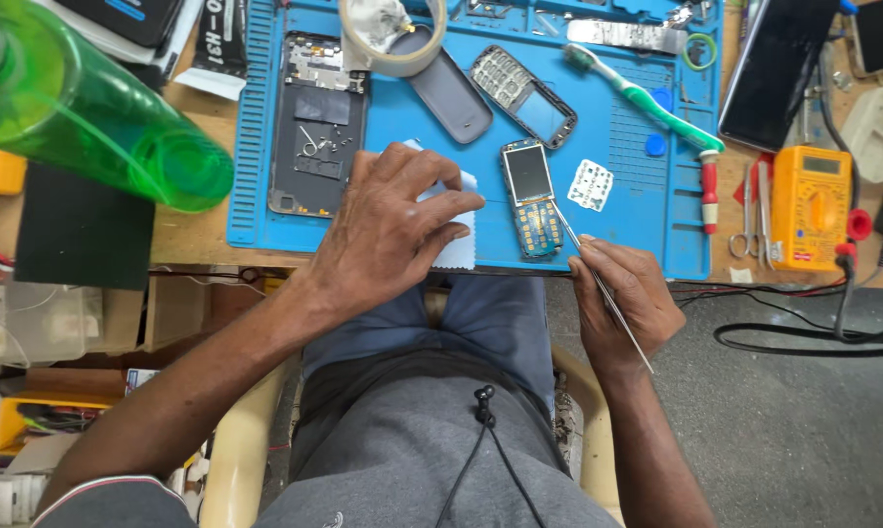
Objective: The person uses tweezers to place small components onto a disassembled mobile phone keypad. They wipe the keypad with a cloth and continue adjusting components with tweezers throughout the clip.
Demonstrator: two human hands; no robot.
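My left hand (pixel 387 230) lies flat on a pale blue cloth (pixel 458 249) near the front edge of the blue work mat (pixel 617 200). My right hand (pixel 625 293) holds thin metal tweezers (pixel 580 249), tips pointing up toward a small opened phone (pixel 531 198) with its screen and circuit board bare. The phone lies on the mat between my two hands. A white keypad sheet (pixel 591 185) rests just right of it.
On the mat lie a dark phone back shell (pixel 318 122), a grey cover (pixel 451 93), a keypad frame (pixel 522 95), a tape roll (pixel 394 37) and a green toothbrush (pixel 646 96). A green bottle (pixel 80 108) stands left; a yellow multimeter (pixel 810 205), scissors (pixel 747 210) and a red screwdriver (pixel 709 191) sit right.
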